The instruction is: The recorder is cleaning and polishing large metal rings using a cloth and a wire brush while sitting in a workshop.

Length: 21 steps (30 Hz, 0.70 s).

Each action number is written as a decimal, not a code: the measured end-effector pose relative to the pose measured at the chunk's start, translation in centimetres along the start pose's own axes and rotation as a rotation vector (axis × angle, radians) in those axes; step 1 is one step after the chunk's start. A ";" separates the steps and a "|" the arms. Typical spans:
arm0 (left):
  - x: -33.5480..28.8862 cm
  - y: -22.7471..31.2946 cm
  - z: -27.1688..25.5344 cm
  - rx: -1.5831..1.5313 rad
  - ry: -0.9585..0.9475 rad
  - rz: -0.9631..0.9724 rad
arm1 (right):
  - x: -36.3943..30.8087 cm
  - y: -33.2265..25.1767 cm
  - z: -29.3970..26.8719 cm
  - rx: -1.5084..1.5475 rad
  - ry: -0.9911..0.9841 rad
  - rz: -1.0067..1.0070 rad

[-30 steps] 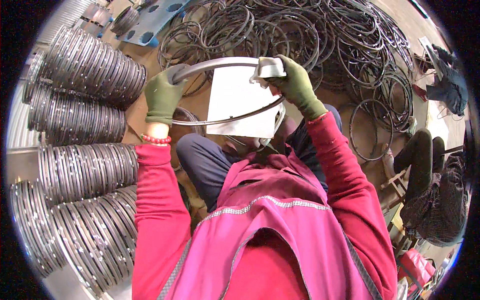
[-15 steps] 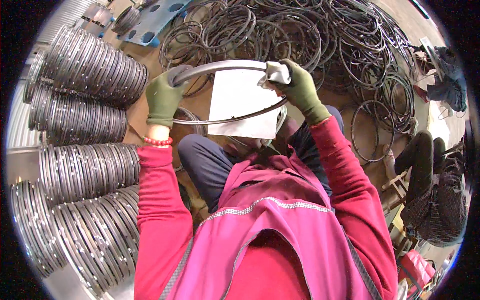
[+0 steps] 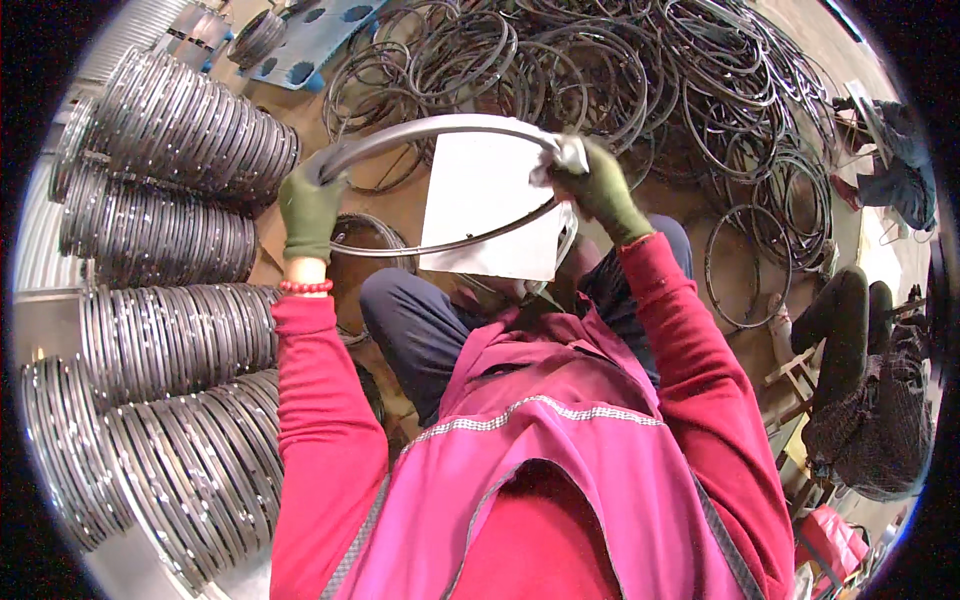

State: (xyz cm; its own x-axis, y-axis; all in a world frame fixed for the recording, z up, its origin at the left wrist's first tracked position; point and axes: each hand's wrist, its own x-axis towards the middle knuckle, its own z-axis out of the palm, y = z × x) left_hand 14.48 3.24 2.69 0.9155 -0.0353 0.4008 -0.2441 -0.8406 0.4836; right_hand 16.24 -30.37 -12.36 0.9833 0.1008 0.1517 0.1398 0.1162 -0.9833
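Held level in front of me is a grey metal wheel rim point(image 3: 440, 124), with its far edge thick and smooth and its near edge thin. My left hand point(image 3: 308, 212), in a green glove, is closed round the rim's left side. A crumpled pale cloth point(image 3: 572, 156) is pinched against the right side by my gloved right hand point(image 3: 602, 190), which is slightly smeared by motion. Below the rim, a white sheet point(image 3: 475, 190) lies between my knees and shows through the hoop. What supports the sheet is mostly hidden.
Rows of stacked rims point(image 3: 190, 125) line the left side. A large heap of loose dark hoops point(image 3: 560, 75) spreads over the floor ahead, beside a blue pallet point(image 3: 300, 45). At right sits another person, whose dark-clothed leg point(image 3: 840, 320) shows near a wooden stool point(image 3: 790, 375).
My left hand has moved left and slightly down, and the rim has shifted left with it. My right hand and the cloth have moved a little right and down along the rim.
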 end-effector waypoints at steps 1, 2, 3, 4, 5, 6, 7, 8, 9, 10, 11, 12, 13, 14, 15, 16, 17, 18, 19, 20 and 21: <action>-1.1 -2.9 -0.6 -0.031 0.039 0.004 | -1.3 1.3 0.7 0.114 -0.073 0.208; -1.3 -3.5 -0.6 -0.048 0.052 0.032 | -1.6 1.3 2.0 0.049 0.055 0.036; -1.3 -4.0 -0.5 -0.043 0.056 0.030 | -1.8 1.0 2.4 0.140 0.072 0.110; -1.5 -4.4 -0.2 -0.109 0.062 -0.049 | -1.8 0.7 2.6 0.230 0.090 0.184; -1.2 -4.2 -0.2 -0.177 0.067 -0.121 | -1.4 0.5 2.2 0.238 0.082 0.180; -1.4 -5.5 0.3 -0.229 0.083 -0.056 | -1.0 0.8 1.7 0.161 0.112 0.094; -1.4 -6.1 0.5 -0.232 0.086 -0.050 | -0.6 0.8 1.2 0.083 0.141 0.009; -1.7 -6.9 0.7 -0.294 0.101 -0.117 | -0.1 -0.3 0.5 -0.089 0.155 -0.084; -2.4 -7.7 0.2 -0.350 0.124 -0.195 | -0.2 -4.4 1.3 -0.079 0.082 -0.134; -1.9 -7.7 -0.3 -0.594 -0.014 -0.430 | 0.3 -6.2 0.5 -0.167 0.074 -0.159; -1.4 -6.2 -0.2 -0.607 -0.018 -0.424 | 0.9 -7.0 -0.8 -0.340 0.117 -0.253; -1.1 -3.9 -0.3 -0.634 -0.127 -0.232 | 1.2 -8.3 -1.3 -0.256 0.090 -0.214; -0.4 -1.5 -0.1 -0.659 -0.241 -0.025 | 1.9 -7.4 -3.3 -0.499 0.165 -0.268; -0.1 -0.2 -0.5 -0.658 -0.230 -0.030 | 1.6 -8.7 -2.9 -0.607 0.139 -0.296; 0.0 1.0 -0.5 -0.571 -0.264 0.052 | 1.0 -10.4 -2.5 -0.720 0.118 -0.320; 0.1 2.2 -0.3 -0.483 -0.298 0.133 | 0.8 -10.8 -2.1 -0.751 0.092 -0.310; 0.5 4.0 -0.1 -0.487 -0.300 0.136 | 0.7 -11.3 -2.0 -0.783 0.085 -0.336; 1.1 5.4 0.4 -0.344 -0.317 0.225 | 0.9 -11.6 -1.6 -0.810 0.071 -0.364; 1.6 6.5 1.2 -0.200 -0.334 0.313 | 0.9 -11.8 -1.0 -0.839 0.061 -0.362; 1.7 6.8 2.5 -0.156 -0.279 0.279 | 1.0 -12.8 0.4 -0.980 0.059 -0.363; 1.8 6.6 3.4 -0.072 -0.218 0.150 | 1.0 -13.8 1.7 -1.108 0.086 -0.357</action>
State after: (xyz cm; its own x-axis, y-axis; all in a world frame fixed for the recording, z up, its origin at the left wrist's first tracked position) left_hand 15.57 -4.18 3.99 0.9129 -0.2786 0.2985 -0.3969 -0.7769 0.4887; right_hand 15.08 -30.25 1.56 0.8664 0.1639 0.4717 0.3931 -0.8064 -0.4418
